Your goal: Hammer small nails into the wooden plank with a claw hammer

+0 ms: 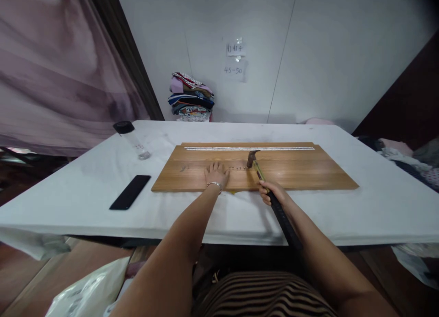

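Note:
My left hand (pixel 216 174) lies flat on a brown wooden board (pixel 302 170), fingers spread and pointing away from me. Gripped in my right hand (pixel 274 192) is a claw hammer (pixel 281 218) with a black grip and a yellowish shaft. Its rusty head (pixel 252 158) is over the board, right of my left hand; whether it touches the wood I cannot tell. Between the hand and the hammer head runs a short row of small nails (pixel 239 168). A few loose nails (pixel 184 168) lie on the board's left part. Two white strips (pixel 250 148) run along its far edge.
The board rests on a table with a white cloth (pixel 85 189). A black phone (pixel 130 192) and a tilted-looking clear bottle (pixel 132 138) with a black lid are at the left. Folded clothes (pixel 191 97) are stacked behind the table, against the wall with paper notes (pixel 236 61).

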The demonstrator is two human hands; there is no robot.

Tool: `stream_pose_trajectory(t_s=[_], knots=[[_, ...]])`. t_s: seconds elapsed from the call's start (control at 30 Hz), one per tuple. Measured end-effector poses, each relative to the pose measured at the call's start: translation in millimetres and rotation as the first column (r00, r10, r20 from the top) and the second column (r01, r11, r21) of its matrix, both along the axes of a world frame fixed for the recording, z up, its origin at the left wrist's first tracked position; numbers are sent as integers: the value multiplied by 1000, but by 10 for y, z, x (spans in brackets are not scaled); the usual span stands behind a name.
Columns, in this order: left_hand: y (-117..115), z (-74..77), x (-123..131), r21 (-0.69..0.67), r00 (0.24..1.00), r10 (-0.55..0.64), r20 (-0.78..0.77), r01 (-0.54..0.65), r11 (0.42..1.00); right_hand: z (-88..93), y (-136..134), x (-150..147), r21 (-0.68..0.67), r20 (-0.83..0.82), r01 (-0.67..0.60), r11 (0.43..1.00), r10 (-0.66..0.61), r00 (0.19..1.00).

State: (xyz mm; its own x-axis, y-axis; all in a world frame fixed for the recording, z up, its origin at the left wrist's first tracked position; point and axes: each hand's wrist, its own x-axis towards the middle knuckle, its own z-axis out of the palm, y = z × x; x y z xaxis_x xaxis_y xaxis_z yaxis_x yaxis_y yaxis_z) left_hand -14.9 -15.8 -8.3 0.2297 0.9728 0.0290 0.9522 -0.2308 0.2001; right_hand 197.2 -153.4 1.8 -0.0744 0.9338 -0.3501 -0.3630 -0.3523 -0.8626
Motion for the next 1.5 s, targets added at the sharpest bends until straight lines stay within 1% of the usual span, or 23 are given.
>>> stream_pose_trajectory(t_s=[0.17, 0.3, 0.73, 1.0, 1.17, 1.3, 1.5], knots=[[-29, 46, -7, -11, 1000, 0, 5, 0, 1000, -47, 27, 14, 1, 4, 11, 1000, -11, 1000], [-26, 53, 1, -22, 1000, 8, -5, -8, 1000, -50, 24, -14, -12, -4, 14, 1000, -14, 1000], [-22, 39, 3, -7, 1000, 8, -10, -8, 1000, -4, 20, -26, 0, 3, -14, 1000, 14, 1000], [-13, -1, 10, 3, 1000, 14, -1, -14, 1000, 87, -13, -79, 0, 5, 0, 1000, 0, 1000], [-19, 15, 15, -12, 1000, 13, 3, -13, 1000, 117, 7, -106, -41, 25, -8, 999, 9, 1000], [-25, 29, 15, -9, 1000, 16, 6, -16, 1000, 137, -10, -107, -22, 25, 0, 1000, 0, 1000], [-18, 26, 12, -9, 1000, 6, 11, -6, 1000, 79, -29, -68, 2, 1, 20, 1000, -20, 1000]])
